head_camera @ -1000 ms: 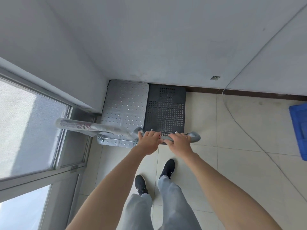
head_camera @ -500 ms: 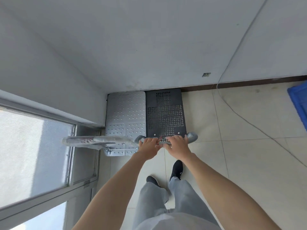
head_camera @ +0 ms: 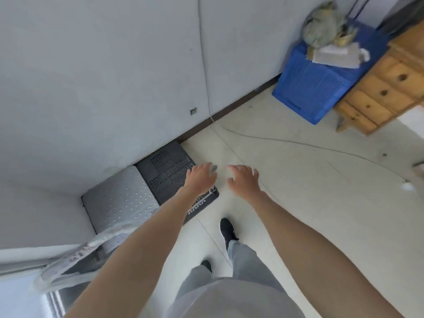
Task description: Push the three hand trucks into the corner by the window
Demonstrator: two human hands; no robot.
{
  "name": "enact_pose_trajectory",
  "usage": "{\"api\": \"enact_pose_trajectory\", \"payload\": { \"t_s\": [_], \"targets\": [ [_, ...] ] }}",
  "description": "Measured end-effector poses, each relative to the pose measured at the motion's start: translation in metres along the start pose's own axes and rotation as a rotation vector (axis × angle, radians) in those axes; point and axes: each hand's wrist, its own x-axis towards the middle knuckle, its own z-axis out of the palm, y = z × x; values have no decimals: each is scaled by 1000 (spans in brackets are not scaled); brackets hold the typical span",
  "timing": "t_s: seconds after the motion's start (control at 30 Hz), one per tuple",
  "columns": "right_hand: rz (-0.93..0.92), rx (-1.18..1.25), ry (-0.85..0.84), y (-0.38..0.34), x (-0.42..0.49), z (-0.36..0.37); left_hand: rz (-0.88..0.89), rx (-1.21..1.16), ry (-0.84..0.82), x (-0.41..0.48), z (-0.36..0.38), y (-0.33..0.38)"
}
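Two hand trucks stand side by side against the wall in the corner by the window. The silver perforated one (head_camera: 119, 198) is nearest the window, its handle (head_camera: 75, 255) wrapped in clear plastic. The black perforated one (head_camera: 167, 171) is on its right. My left hand (head_camera: 200, 177) hovers over the black truck's handle end, fingers spread, and most of that handle is hidden under it. My right hand (head_camera: 243, 177) is off the handle, open above the bare floor. A third hand truck is not in view.
A blue plastic crate (head_camera: 314, 86) holding rags and paper stands by the wall at the upper right, beside a wooden chest of drawers (head_camera: 385, 88). A thin cable (head_camera: 298, 143) trails across the tiled floor. My feet are just behind the trucks.
Both hands have let go of the black truck's handle and opened. My view has swung to the right, bringing the crate and wooden drawers into sight.
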Motion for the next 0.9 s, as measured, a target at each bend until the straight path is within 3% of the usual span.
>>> {"api": "enact_pose_trajectory", "payload": {
  "t_s": [0.23, 0.57, 0.9],
  "targets": [
    [253, 133, 143, 64, -148, 13, 296, 162, -145, -68, 62, 89],
    [800, 407, 349, 209, -401, 22, 768, 387, -360, -212, 193, 282],
    [1306, 516, 630, 372, -759, 59, 1167, 488, -563, -459, 415, 509]
  ]
}}
